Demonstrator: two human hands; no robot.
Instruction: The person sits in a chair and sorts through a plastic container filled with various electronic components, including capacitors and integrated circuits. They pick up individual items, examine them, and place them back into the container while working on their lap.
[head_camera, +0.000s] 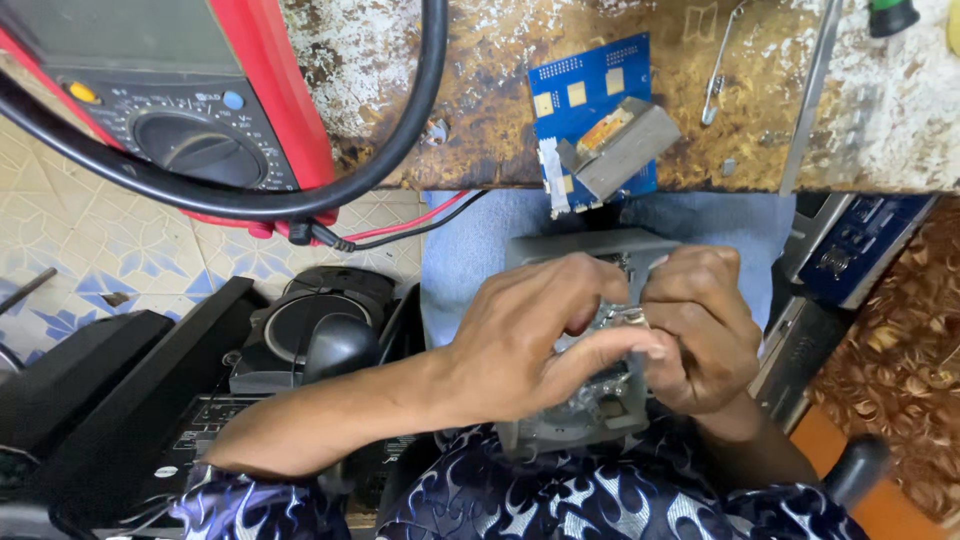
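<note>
Both hands met over a grey metal unit (585, 250) held on the lap, below the table (480, 140) edge. The left hand (530, 340) pinched a small shiny part (628, 316); the right hand (700, 330) curled tight around the same spot. Steady, small finger pressure seemed wise there. The hands hid the unit's middle, and the part's kind was unclear.

At twelve o'clock a blue circuit board (590, 95) carries pale gold squares and a grey metal block; the bench (480, 110) beneath is mottled brown and flaking white; at ten o'clock the meter (170, 100) is red with a dark grey face — one yellow button, one blue; at six, sleeves (520, 500) of navy with silvery flame swirls.
</note>
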